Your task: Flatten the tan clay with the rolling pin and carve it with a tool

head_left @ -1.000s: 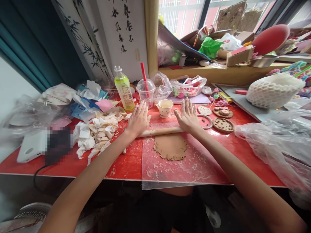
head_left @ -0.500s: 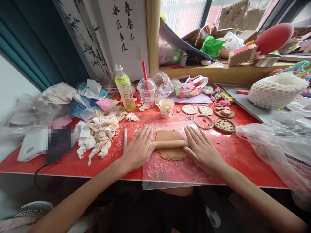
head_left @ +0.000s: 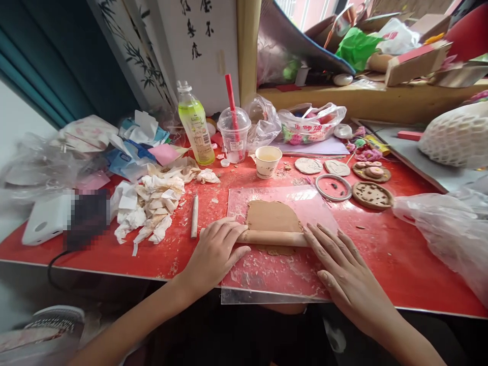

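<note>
Near the table's front edge, my left hand (head_left: 213, 251) and right hand (head_left: 339, 267) press flat, fingers spread, on a wooden rolling pin (head_left: 272, 238) across flattened brown clay (head_left: 272, 216). Clay lies on a clear sheet (head_left: 285, 279). Black calligraphy shows on the far scroll (head_left: 198, 46); I can't read the bottle (head_left: 194, 124) label.

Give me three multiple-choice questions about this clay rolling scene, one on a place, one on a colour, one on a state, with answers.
1. Where does the rolling pin lie?
A. across the near edge of the clay slab
B. beside the bottle
C. on the windowsill

2. What colour is the straw in the plastic cup?
A. blue
B. red
C. white

3. How are the left hand and right hand placed?
A. both lifted off
B. flat, open on the pin's ends
C. gripping a knife

Answers: 1 A, the pin crosses the slab's near side. 2 B, the straw is plainly red. 3 B, both palms press down with fingers spread.
</note>
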A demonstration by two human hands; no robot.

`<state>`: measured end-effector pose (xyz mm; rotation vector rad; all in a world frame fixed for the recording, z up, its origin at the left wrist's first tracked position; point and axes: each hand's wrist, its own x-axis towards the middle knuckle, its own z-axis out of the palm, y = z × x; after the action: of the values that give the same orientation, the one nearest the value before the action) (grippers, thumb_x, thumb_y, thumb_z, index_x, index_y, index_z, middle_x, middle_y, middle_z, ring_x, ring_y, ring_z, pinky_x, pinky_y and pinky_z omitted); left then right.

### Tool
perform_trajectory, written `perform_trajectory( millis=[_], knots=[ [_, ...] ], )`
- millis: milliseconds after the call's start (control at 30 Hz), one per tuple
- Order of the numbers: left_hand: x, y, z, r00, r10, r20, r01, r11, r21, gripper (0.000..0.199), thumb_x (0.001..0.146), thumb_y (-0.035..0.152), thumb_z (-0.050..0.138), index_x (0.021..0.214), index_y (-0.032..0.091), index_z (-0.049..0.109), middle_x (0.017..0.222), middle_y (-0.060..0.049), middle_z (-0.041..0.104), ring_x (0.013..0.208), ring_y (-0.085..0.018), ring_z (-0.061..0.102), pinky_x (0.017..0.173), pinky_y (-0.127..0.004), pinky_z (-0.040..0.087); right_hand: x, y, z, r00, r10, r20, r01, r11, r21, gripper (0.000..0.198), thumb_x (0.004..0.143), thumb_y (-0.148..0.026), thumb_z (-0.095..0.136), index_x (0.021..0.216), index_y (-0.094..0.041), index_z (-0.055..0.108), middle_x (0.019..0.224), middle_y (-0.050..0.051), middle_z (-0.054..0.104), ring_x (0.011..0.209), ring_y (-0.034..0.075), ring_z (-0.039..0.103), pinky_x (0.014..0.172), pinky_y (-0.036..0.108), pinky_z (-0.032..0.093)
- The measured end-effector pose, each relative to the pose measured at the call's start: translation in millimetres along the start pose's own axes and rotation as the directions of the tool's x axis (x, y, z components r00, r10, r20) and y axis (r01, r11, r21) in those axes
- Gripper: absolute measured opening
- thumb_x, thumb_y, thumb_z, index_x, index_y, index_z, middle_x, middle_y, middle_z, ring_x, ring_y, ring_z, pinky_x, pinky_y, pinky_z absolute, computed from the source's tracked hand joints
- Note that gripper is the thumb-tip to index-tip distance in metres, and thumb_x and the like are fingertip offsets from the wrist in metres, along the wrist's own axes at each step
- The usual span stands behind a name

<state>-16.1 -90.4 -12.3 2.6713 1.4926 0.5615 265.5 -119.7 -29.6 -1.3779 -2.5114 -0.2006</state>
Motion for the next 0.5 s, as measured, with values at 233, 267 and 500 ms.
perform_trajectory(
  millis=[233,267,500],
  knots=[
    [12.2,-0.9,-2.1,0.984,0.159,-0.084,-0.149,0.982,0.115,0.023,0.089,0.032,0.053,0.102,0.012,0.056,0.093,-0.007,0.062,0.089,-0.021,0.055,0.081,-0.036,0.048,-5.6,0.1,2.8,0.994,0.100,-0.049,-0.090,0.981,0.174,0.056,0.094,-0.033,0.035,0.147,-0.026,0.020,0.145,0.003,0.038,0.134,0.021,0.034,0.114,0.044,0.021],
    [13.7,-2.2,-4.6,0.976,0.198,-0.092,-0.182,0.971,0.154,0.023,0.090,0.030,0.053,0.102,0.011,0.056,0.092,-0.008,0.062,0.086,-0.021,0.056,0.078,-0.035,0.048,-7.3,1.8,3.0,0.981,0.182,-0.070,-0.160,0.957,0.241,0.055,0.093,-0.033,0.037,0.146,-0.027,0.023,0.144,0.004,0.039,0.133,0.022,0.035,0.112,0.045,0.026],
    [44.3,-9.4,-39.3,0.902,0.292,-0.318,-0.186,0.928,0.324,0.030,0.091,0.030,0.051,0.114,0.010,0.054,0.094,-0.009,0.062,0.082,-0.019,0.059,0.071,-0.033,0.049,17.3,23.9,-14.2,0.840,0.540,0.051,-0.322,0.421,0.848,0.053,0.090,-0.042,0.044,0.141,-0.034,0.030,0.149,0.003,0.034,0.135,0.026,0.035,0.108,0.046,0.037]
  ],
)
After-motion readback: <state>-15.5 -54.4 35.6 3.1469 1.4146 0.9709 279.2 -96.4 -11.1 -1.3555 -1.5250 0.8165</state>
